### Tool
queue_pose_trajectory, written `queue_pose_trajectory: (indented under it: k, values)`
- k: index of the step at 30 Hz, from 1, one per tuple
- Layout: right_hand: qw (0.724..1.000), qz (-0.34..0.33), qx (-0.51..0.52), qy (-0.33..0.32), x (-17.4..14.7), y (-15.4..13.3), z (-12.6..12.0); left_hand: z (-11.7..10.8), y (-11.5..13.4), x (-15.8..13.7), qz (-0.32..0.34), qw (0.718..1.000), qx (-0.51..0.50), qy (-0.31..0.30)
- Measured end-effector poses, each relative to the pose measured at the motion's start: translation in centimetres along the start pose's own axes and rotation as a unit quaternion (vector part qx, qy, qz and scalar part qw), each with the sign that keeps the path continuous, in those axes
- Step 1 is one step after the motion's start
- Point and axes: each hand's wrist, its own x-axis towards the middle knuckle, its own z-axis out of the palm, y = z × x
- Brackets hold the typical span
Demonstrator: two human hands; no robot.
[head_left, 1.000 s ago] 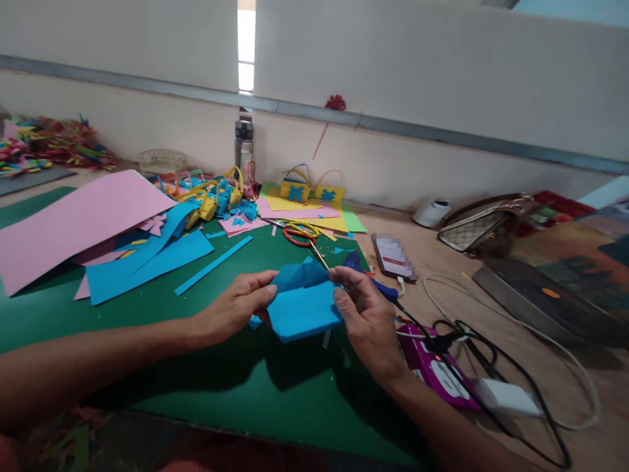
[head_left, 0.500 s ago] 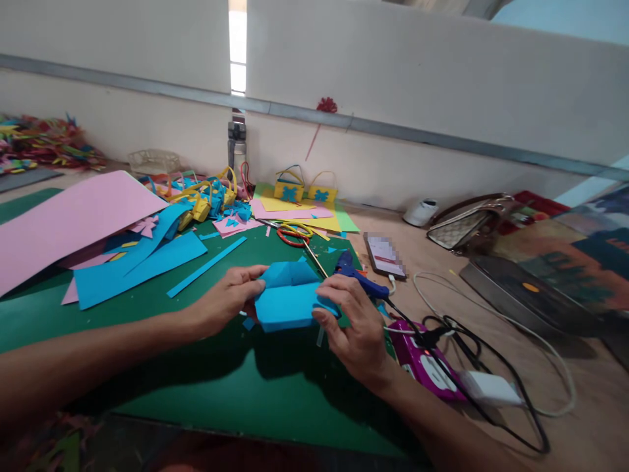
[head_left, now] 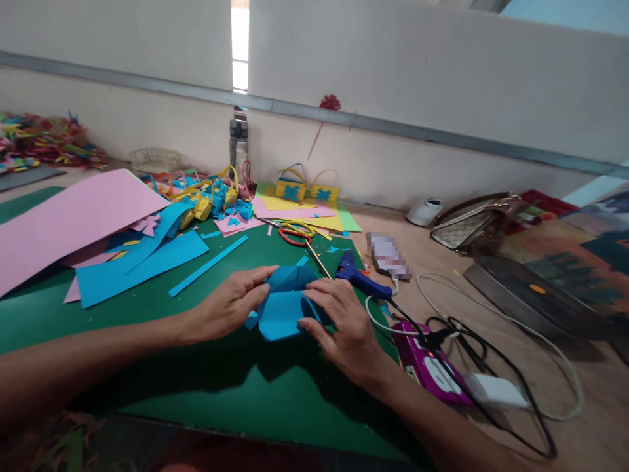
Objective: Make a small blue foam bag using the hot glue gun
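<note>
Left hand [head_left: 234, 303] and right hand [head_left: 340, 320] grip opposite ends of that folded bright-blue paper piece [head_left: 282, 314], crosswise between them, right end curled.

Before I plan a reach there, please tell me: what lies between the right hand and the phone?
In the head view, the blue glue gun lies between the right hand and the phone, with a white cable curving near it.

Handbag [head_left: 474, 223] sat near wall [head_left: 373, 177], white object [head_left: 424, 213] beside it; phone [head_left: 386, 254] lay face up; red bow [head_left: 330, 102] was at rail [head_left: 417, 130].
</note>
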Motion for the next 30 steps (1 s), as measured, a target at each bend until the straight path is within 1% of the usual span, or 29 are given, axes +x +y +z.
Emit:
queue_pose_trajectory:
  k: [4, 8, 12, 14, 16, 18, 20, 21, 23, 25, 27, 29, 30]
  values:
    - [0.999, 0.002, -0.032, -0.008, 0.1, -0.4, -0.2, 0.4, 0.0, -0.5, 0.095, 0.987, 0.131, 0.015]
    - [0.998, 0.015, -0.056, -0.010, 0.3, -0.8, -0.3, 0.8, -0.3, -0.7, 0.177, 0.959, 0.218, 0.029]
    - [0.997, 0.023, -0.073, -0.001, 0.3, -1.4, -0.3, 1.1, -0.8, -0.4, 0.251, 0.930, 0.265, 0.054]
    - [0.996, 0.028, -0.084, -0.016, 0.3, -1.9, -0.2, 1.4, -1.2, -0.3, 0.271, 0.917, 0.285, 0.066]
    - [0.994, 0.039, -0.091, -0.050, 0.2, -2.3, 0.0, 1.7, -1.4, -0.1, 0.282, 0.908, 0.303, 0.069]
    - [0.990, 0.059, -0.085, -0.096, 0.2, -2.5, 0.2, 1.9, -1.4, -0.1, 0.282, 0.906, 0.309, 0.064]
    - [0.986, 0.087, -0.060, -0.132, 0.3, -2.5, 0.4, 2.1, -1.2, -0.1, 0.280, 0.915, 0.287, 0.056]
    - [0.984, 0.103, -0.041, -0.140, 0.4, -2.5, 0.5, 2.1, -1.0, -0.1, 0.276, 0.923, 0.263, 0.051]
    - [0.983, 0.135, -0.004, -0.128, 0.7, -2.4, 0.4, 2.1, -1.0, -0.1, 0.259, 0.945, 0.195, 0.038]
    - [0.981, 0.165, 0.035, -0.092, 0.9, -2.3, 0.2, 2.0, -1.2, -0.2, 0.210, 0.970, 0.119, 0.028]
    - [0.976, 0.193, 0.079, -0.064, 1.1, -2.3, -0.1, 2.1, -1.6, -0.2, 0.134, 0.990, 0.047, 0.023]
    - [0.967, 0.216, 0.125, -0.055, 1.2, -2.3, -0.3, 2.4, -2.0, 0.0, 0.063, 0.998, -0.013, 0.012]
    - [0.962, 0.225, 0.145, -0.055, 1.2, -2.3, -0.4, 2.5, -2.1, 0.1, 0.041, 0.999, -0.034, 0.005]
